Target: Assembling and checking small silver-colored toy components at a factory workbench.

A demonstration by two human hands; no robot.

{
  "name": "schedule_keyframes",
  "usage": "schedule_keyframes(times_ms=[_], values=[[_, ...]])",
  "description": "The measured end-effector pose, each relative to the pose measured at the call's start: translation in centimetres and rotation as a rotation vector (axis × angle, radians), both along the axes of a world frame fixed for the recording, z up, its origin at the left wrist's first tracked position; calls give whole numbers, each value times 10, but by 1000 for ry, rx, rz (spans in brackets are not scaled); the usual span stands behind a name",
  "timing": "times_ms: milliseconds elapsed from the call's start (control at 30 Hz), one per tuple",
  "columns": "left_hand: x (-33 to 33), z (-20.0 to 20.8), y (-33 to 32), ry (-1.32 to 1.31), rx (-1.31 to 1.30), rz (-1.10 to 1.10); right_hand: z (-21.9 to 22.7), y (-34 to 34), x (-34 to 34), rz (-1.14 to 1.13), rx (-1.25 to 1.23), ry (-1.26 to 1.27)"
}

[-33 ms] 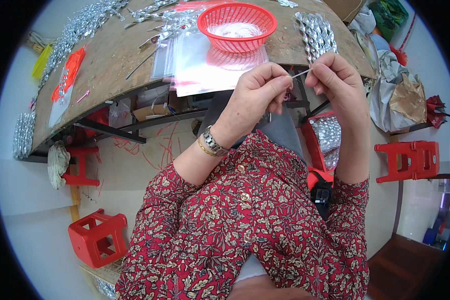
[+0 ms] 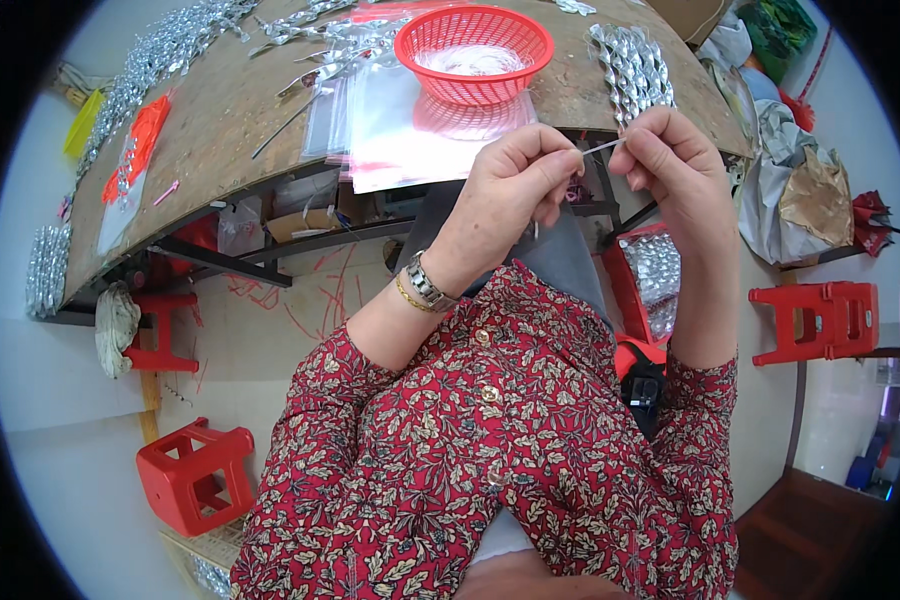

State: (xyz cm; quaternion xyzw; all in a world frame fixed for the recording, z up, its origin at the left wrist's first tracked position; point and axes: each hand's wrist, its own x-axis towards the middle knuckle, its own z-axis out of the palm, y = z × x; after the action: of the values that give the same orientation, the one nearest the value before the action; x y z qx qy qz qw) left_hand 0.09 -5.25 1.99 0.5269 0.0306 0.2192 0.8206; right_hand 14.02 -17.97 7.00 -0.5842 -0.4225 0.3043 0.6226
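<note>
Above my lap, in front of the table's near edge, a thin whitish strand (image 2: 602, 147) stretches between my hands. My left hand (image 2: 518, 185), with a metal watch at its wrist, pinches one end between thumb and forefinger. The other end is pinched by my right hand (image 2: 675, 160), slightly higher and to the right. Both hands are closed, and the lower fingers curl inward. Just beyond my right hand, silver twisted strips (image 2: 625, 65) lie on the table. A red plastic basket (image 2: 440, 88) holding fine pale strands stands beyond my left hand, on flat clear plastic bags (image 2: 390, 165).
The brown tabletop (image 2: 240, 110) carries more silver twisted strips (image 2: 345, 45) and an orange packet (image 2: 145, 140). Red stools (image 2: 195, 475) stand at the left, another stool (image 2: 815, 322) at the right. A red container (image 2: 625, 285) with silver pieces sits below my right forearm.
</note>
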Motion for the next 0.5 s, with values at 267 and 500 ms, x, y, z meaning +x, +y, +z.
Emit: schedule_keyframes(times_ms=[267, 500], values=[[1, -2, 3, 20, -38, 73, -17, -1, -11, 59, 183, 352], [1, -1, 0, 2, -78, 138, -27, 6, -30, -13, 338, 426]])
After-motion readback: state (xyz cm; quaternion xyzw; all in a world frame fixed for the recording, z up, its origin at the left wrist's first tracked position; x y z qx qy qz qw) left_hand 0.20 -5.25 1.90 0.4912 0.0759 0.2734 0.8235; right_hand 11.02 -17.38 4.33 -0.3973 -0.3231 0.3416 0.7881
